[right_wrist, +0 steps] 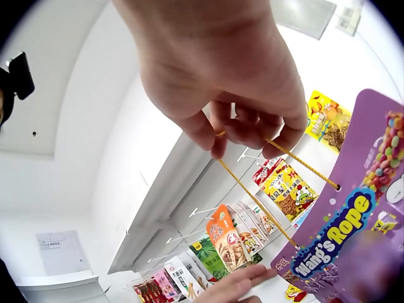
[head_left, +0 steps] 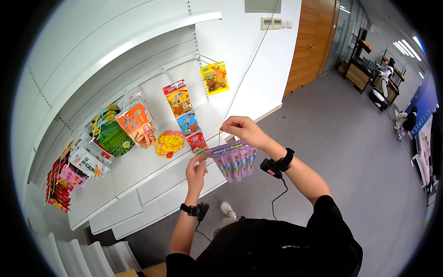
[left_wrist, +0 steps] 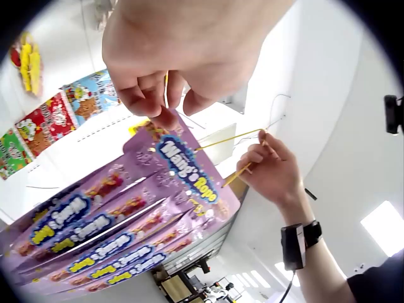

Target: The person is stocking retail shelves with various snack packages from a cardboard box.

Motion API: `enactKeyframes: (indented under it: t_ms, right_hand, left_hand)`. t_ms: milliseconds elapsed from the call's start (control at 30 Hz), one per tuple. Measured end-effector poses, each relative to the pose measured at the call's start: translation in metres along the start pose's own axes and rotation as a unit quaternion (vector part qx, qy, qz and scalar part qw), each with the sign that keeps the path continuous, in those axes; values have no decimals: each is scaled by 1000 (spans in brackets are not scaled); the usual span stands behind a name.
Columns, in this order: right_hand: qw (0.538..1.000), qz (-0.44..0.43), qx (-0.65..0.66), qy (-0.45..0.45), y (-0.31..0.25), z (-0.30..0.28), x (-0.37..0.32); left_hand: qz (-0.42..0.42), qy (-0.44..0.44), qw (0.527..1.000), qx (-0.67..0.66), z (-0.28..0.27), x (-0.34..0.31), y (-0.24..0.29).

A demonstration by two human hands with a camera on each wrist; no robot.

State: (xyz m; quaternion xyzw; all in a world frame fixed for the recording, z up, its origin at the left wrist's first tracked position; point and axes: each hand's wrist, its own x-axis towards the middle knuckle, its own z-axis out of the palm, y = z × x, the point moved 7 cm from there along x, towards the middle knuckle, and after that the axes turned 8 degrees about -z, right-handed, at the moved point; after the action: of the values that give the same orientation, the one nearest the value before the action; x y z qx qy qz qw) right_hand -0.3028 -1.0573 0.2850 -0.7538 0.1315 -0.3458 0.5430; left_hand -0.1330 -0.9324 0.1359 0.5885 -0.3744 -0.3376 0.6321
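A purple Wang's Rope candy pack (head_left: 234, 161) hangs in front of the person, its long sachets side by side under a printed header card (left_wrist: 186, 167). My right hand (head_left: 247, 132) is above it, thumb and fingers pinching the yellow string (right_wrist: 255, 205) threaded through two holes in the card. The string is drawn into a loop between card and fingers. My left hand (head_left: 196, 173) is at the card's left corner, a fingertip right at its edge and the thumb apart from it. In the right wrist view the left hand's fingers (right_wrist: 243, 281) look extended beside the card.
A white shelf rack (head_left: 131, 171) on the left carries snack bags on hooks: a yellow bag (head_left: 215, 78), a strip of small packets (head_left: 179, 101), an orange bag (head_left: 137, 124) and a green bag (head_left: 115, 138). A yellow-and-red cutout pack (head_left: 170, 144) lies near the shelf edge. A wooden door (head_left: 310, 46) stands behind.
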Motion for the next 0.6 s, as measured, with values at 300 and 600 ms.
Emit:
enactKeyframes:
  t_ms: [300,600]
  right_hand:
    - [998,9,14,-65,9,7,79]
    - [997,6,60,-41,59,13,150]
  left_hand:
    - [17,-117,993,-29,39,81,84]
    - [27,-105,994,-25,13,148,77]
